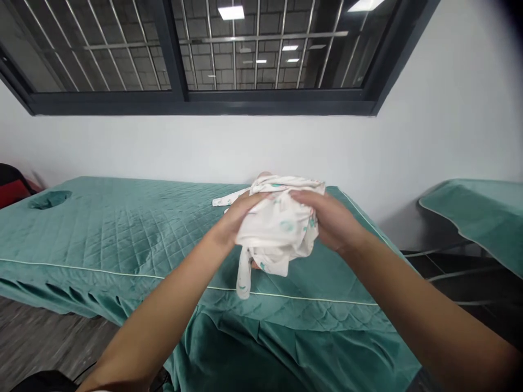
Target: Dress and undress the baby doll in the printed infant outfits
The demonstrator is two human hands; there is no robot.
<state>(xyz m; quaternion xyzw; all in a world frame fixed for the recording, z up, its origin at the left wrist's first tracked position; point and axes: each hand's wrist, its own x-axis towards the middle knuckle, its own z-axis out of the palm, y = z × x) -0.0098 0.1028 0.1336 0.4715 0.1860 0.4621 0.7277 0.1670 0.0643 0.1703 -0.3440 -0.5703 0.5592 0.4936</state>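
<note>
Both my hands hold a small white garment with pale green prints, bunched up in the air above the teal quilted bed. My left hand grips its left side with fingers curled over the top edge. My right hand clasps the right side, fingers closed over the cloth. A loose strip of the cloth hangs down below my left hand, and a sleeve-like part trails toward the bed behind it.
The bed has a face hole at its far left end and stands against a white wall under a dark-framed window. A second teal-covered bed is at the right. Something red and black sits at the far left.
</note>
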